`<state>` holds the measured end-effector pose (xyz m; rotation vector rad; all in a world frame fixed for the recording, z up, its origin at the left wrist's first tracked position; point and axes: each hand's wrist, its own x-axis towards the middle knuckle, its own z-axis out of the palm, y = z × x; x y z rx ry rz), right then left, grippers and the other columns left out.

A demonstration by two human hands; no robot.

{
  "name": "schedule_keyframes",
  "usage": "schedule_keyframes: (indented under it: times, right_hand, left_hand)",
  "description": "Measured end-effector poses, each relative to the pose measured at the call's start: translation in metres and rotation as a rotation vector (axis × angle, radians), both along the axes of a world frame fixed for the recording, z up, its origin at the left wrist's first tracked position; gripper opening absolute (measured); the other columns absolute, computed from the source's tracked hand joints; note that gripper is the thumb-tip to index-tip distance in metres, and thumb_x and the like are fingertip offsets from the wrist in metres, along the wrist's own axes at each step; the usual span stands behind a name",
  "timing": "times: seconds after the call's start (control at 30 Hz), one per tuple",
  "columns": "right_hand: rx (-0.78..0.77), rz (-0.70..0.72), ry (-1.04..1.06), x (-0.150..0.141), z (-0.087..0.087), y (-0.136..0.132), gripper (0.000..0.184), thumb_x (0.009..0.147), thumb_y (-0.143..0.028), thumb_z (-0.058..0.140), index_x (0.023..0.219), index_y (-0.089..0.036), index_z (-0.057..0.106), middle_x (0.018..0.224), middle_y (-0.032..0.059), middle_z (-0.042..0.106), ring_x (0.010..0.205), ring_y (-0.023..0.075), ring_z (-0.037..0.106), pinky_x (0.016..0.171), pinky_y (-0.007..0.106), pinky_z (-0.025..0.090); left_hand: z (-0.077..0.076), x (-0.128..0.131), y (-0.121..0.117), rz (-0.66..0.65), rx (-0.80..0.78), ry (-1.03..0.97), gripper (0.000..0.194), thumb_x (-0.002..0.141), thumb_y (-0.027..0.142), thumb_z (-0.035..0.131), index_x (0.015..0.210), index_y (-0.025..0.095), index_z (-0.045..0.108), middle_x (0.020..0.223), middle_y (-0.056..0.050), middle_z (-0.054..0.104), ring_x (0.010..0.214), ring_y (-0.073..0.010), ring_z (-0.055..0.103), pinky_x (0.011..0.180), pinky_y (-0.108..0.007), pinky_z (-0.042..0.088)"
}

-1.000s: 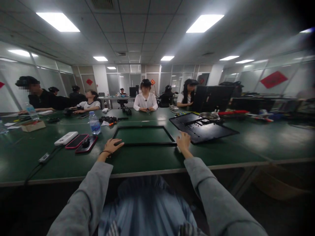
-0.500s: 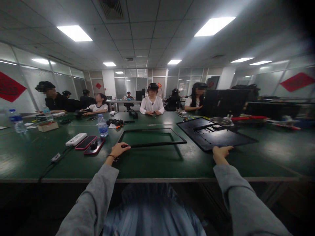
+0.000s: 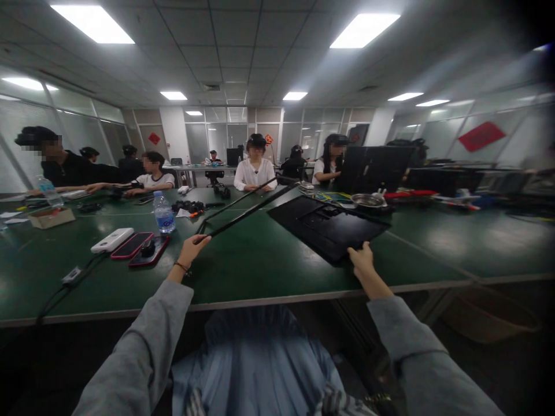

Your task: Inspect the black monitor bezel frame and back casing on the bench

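Slid flat, glossy black panel (image 3: pixel 344 229) left over smooth green table (image 3: pixel 243 274) and tipped thin, rectangular black frame (image 3: pixel 254 211) right-end-up since half a second ago, pinching panel's near edge with right hand (image 3: pixel 363 263), frame's near-left corner with left hand (image 3: pixel 193 249), near clear plastic bottle (image 3: pixel 163 216).

office workroom: glass partitions (image 3: pixel 197 138), ceiling lights (image 3: pixel 365 30), long worktable (image 3: pixel 260 277)
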<state>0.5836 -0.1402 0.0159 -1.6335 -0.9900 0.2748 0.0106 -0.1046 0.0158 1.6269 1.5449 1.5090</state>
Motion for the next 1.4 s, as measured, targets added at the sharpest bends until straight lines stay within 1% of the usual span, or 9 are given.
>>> schedule_keyframes:
  times: [0.17, 0.37, 0.53, 0.67, 0.8, 1.0, 1.17, 1.27, 1.4]
  right_hand:
    - [-0.031, 0.194, 0.313, -0.036, 0.017, -0.001, 0.079, 0.064, -0.017, 0.061, 0.141, -0.009, 0.050, 0.074, 0.0002, 0.063, 0.063, 0.0148, 0.058, 0.061, 0.025, 0.051]
    - [-0.172, 0.551, 0.358, -0.049, 0.028, 0.030, 0.062, 0.067, -0.009, 0.062, 0.129, -0.015, 0.062, 0.080, 0.0007, 0.069, 0.067, 0.0131, 0.060, 0.064, 0.024, 0.049]
    - [-0.001, 0.346, 0.378, -0.056, 0.036, 0.054, 0.034, 0.089, -0.030, 0.054, 0.120, -0.015, 0.061, 0.080, 0.0026, 0.068, 0.076, 0.0146, 0.063, 0.077, 0.028, 0.053]
    - [0.007, 0.436, 0.436, -0.058, 0.043, 0.064, 0.042, 0.096, -0.050, 0.045, 0.117, -0.016, 0.059, 0.093, 0.0104, 0.071, 0.088, 0.0193, 0.067, 0.083, 0.034, 0.056]
    - [0.024, 0.483, 0.140, -0.071, 0.040, 0.072, 0.057, 0.076, -0.026, 0.070, 0.130, -0.014, 0.055, 0.120, 0.0133, 0.069, 0.112, 0.0226, 0.063, 0.102, 0.042, 0.050]
    - [0.018, 0.181, -0.430, -0.089, 0.018, 0.076, 0.074, 0.072, -0.007, 0.054, 0.146, -0.003, 0.045, 0.146, 0.0263, 0.049, 0.142, 0.0367, 0.038, 0.117, 0.062, 0.028]
    - [-0.142, 0.173, -0.413, -0.076, 0.006, 0.074, 0.072, 0.081, -0.008, 0.046, 0.152, 0.005, 0.037, 0.145, 0.0295, 0.050, 0.137, 0.0387, 0.048, 0.116, 0.057, 0.034]
    - [-0.143, 0.208, -0.372, -0.067, 0.010, 0.075, 0.067, 0.083, -0.012, 0.047, 0.150, -0.003, 0.045, 0.138, 0.0234, 0.059, 0.133, 0.0372, 0.053, 0.116, 0.058, 0.036]
    - [-0.090, 0.217, -0.399, -0.062, 0.014, 0.083, 0.058, 0.085, -0.021, 0.050, 0.142, -0.013, 0.056, 0.130, 0.0166, 0.067, 0.131, 0.0352, 0.057, 0.115, 0.059, 0.038]
  left_hand:
    - [0.001, 0.001, 0.000, 0.014, 0.022, -0.043, 0.069, 0.066, 0.067, 0.075, 0.105, 0.011, 0.075, 0.107, -0.014, 0.076, 0.101, -0.0269, 0.070, 0.094, -0.038, 0.052]
    - [0.004, 0.004, -0.004, 0.061, 0.035, 0.198, 0.057, 0.074, 0.063, 0.072, 0.105, 0.017, 0.076, 0.111, -0.011, 0.076, 0.105, -0.0261, 0.068, 0.098, -0.038, 0.049]
    - [0.005, 0.009, -0.012, 0.153, 0.025, 0.454, 0.043, 0.078, 0.058, 0.072, 0.105, 0.025, 0.078, 0.114, -0.008, 0.075, 0.111, -0.0270, 0.064, 0.104, -0.042, 0.043]
    - [0.010, 0.021, -0.012, 0.135, 0.061, 0.566, 0.033, 0.079, 0.054, 0.075, 0.100, 0.029, 0.078, 0.113, -0.005, 0.075, 0.119, -0.0290, 0.059, 0.113, -0.052, 0.028]
    - [0.017, 0.035, -0.001, 0.084, 0.066, 0.583, 0.033, 0.080, 0.055, 0.074, 0.100, 0.029, 0.078, 0.116, -0.007, 0.075, 0.120, -0.0301, 0.056, 0.114, -0.053, 0.023]
    - [0.017, 0.048, 0.016, 0.008, 0.030, 0.603, 0.034, 0.079, 0.056, 0.074, 0.100, 0.029, 0.078, 0.117, -0.005, 0.074, 0.122, -0.0302, 0.054, 0.114, -0.055, 0.020]
    - [0.011, 0.042, 0.027, -0.103, -0.038, 0.654, 0.035, 0.076, 0.059, 0.075, 0.095, 0.029, 0.078, 0.118, -0.005, 0.074, 0.125, -0.0308, 0.053, 0.113, -0.057, 0.021]
    - [0.009, 0.032, 0.039, -0.151, -0.080, 0.654, 0.037, 0.081, 0.062, 0.068, 0.090, 0.028, 0.079, 0.115, -0.005, 0.074, 0.124, -0.0304, 0.053, 0.113, -0.056, 0.022]
    - [0.001, 0.013, 0.070, 0.133, 0.019, 0.556, 0.047, 0.085, 0.060, 0.063, 0.117, 0.026, 0.073, 0.139, -0.012, 0.059, 0.138, -0.0346, 0.041, 0.113, -0.058, 0.027]
